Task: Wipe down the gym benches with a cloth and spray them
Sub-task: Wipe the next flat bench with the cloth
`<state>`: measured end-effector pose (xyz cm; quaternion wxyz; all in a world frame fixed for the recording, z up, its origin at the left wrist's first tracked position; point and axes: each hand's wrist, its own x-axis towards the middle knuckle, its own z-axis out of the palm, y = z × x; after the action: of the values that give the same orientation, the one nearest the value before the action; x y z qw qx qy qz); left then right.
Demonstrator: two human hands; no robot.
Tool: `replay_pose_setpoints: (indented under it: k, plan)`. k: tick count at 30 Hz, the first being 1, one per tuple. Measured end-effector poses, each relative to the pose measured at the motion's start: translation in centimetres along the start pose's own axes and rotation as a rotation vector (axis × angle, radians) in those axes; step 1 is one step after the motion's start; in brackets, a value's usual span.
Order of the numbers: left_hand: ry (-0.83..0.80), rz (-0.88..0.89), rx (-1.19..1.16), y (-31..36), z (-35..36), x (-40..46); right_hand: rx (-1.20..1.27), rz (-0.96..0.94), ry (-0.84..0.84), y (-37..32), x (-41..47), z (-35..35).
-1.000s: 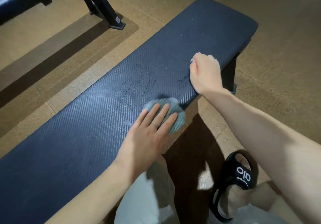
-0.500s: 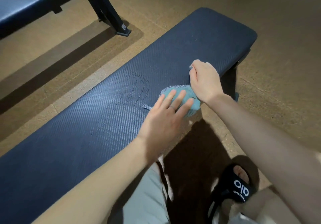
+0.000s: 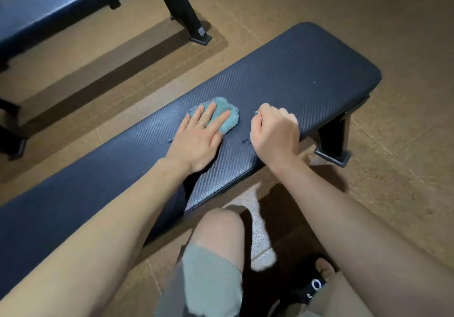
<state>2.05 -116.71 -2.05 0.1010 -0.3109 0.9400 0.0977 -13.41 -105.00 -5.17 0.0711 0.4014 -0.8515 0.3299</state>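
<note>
Left hand: our left hand (image 3: 196, 139) lies flat, fingers spread, pressing the cloth (image 3: 222, 116) onto the bench.
Right hand: our right hand (image 3: 275, 132) is curled into a fist to the right of the cloth; we cannot tell what it grips, if anything.
Cloth: bunched teal terry, mid-pad toward the far edge, partly under our fingers.
Handling: we judge it soft, light, limp; best driven by a flat palm on its middle.
Bench (image 3: 307, 71): firm textured padding, likely grippy.
Spray: no bottle in view.
</note>
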Motion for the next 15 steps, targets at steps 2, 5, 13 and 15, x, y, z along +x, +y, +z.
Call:
replay_pose_setpoints:
  k: [2,5,13,15]
  plan:
    - [0.009,-0.011,-0.012,-0.2,0.0,-1.0,0.036,-0.014,-0.029,-0.4,0.6,0.2]
    - [0.025,0.019,-0.024,-1.6,0.6,-5.4,-0.01,0.006,-0.081,-0.5,0.8,0.4]
    - [0.144,-0.063,-0.058,-5.4,-0.6,5.0,-0.154,0.033,0.034,-0.6,0.4,1.4]
    - [0.124,-0.097,-0.106,-7.0,-1.5,7.0,-0.164,-0.002,0.127,-0.2,0.5,1.8]
